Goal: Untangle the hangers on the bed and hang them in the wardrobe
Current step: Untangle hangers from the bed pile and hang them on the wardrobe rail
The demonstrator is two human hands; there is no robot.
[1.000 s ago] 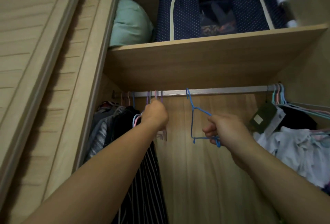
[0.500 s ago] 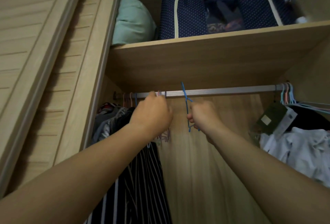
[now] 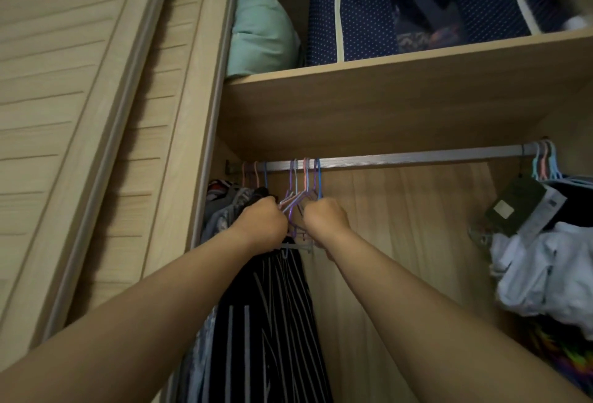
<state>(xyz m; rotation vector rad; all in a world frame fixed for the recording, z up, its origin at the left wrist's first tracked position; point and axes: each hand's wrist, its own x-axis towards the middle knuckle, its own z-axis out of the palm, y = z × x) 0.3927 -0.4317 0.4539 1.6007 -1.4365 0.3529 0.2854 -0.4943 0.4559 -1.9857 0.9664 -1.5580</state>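
Both hands work at a bunch of empty wire hangers [image 3: 300, 200] whose hooks already sit over the wardrobe's metal rail [image 3: 417, 158], near its left end. The left hand [image 3: 261, 224] has its fingers curled in around the purple and pink wires at the shoulders; the right hand [image 3: 325, 221] is curled too, just below the blue hanger [image 3: 318, 179], though its fingers are turned away and I cannot tell exactly which wire they grip. The likeliest trouble, as I judge it, is the thin wires crossing and locking again where the 2 hands squeeze them together, since the hooks hang packed side by side. A tug to straighten them could also lift a hook off the rail and drop a hanger down behind the clothes. The striped black garment [image 3: 272, 322] hangs touching the bunch from below, and its own pale hanger bar [image 3: 295, 247] lies across the lower wires, so a loop may snag there. Dark clothes [image 3: 231, 207] crowd the left. At the rail's far right hang more pastel hangers [image 3: 545, 162] over white garments [image 3: 542, 271], well apart. Above, a shelf [image 3: 401, 81] carries a teal pillow [image 3: 261, 33] and a navy dotted storage box [image 3: 417, 8].
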